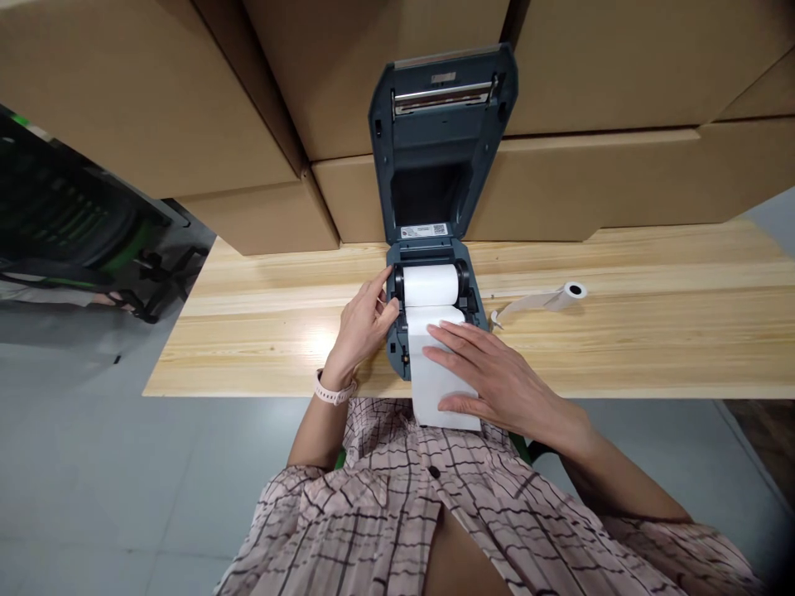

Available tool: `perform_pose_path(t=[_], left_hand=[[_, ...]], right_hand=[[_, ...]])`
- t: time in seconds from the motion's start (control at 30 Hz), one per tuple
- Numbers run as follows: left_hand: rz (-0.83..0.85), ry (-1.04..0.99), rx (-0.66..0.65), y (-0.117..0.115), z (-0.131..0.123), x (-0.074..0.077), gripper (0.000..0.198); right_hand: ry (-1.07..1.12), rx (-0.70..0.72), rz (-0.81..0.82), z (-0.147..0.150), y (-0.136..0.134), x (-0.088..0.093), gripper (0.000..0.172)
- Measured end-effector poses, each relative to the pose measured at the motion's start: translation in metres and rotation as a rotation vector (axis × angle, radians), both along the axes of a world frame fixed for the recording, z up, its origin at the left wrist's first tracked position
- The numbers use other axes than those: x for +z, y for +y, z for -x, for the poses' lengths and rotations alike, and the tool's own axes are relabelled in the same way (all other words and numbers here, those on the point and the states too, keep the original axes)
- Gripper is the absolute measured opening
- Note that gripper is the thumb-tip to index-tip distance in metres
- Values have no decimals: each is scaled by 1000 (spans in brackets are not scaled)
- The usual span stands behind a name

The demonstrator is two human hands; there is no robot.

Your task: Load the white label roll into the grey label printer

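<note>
A dark blue-grey label printer [442,157] stands on the wooden table with its lid raised. Inside it, a white label roll [430,285] sits between two black holders. From the roll a white label strip [435,397] runs toward me and hangs past the table edge. My right hand [481,368] lies on the strip with fingers spread, pressing it flat. At the printer's left side, my left hand [366,319] has its index finger and thumb apart, touching the edge beside the roll holder; its other fingers are partly hidden.
To the right of the printer, a small white paper roll [566,295] lies on the wooden table [658,331] with its tail partly unrolled. Cardboard boxes [385,74] are stacked behind the printer. A black and green chair [93,223] stands at the left on the grey floor.
</note>
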State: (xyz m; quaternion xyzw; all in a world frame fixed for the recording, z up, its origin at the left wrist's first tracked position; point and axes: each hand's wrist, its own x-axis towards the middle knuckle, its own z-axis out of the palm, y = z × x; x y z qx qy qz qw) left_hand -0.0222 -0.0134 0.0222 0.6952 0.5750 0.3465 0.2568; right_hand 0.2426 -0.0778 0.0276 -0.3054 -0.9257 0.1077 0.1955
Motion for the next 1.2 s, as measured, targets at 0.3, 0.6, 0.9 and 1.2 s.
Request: perform_pose_path(t=[0.3, 0.6, 0.9, 1.2], left_hand=[[58, -15, -4, 6, 1, -1, 63], [25, -43, -34, 9, 3, -7, 61], [40, -101, -20, 8, 1, -10, 62], [58, -108, -20, 6, 1, -10, 63]], right_hand=[[25, -15, 4, 0, -2, 0, 56], [6, -36, -33, 20, 2, 6, 53], [43, 16, -12, 22, -5, 5, 48], [25, -6, -16, 24, -16, 5, 50]])
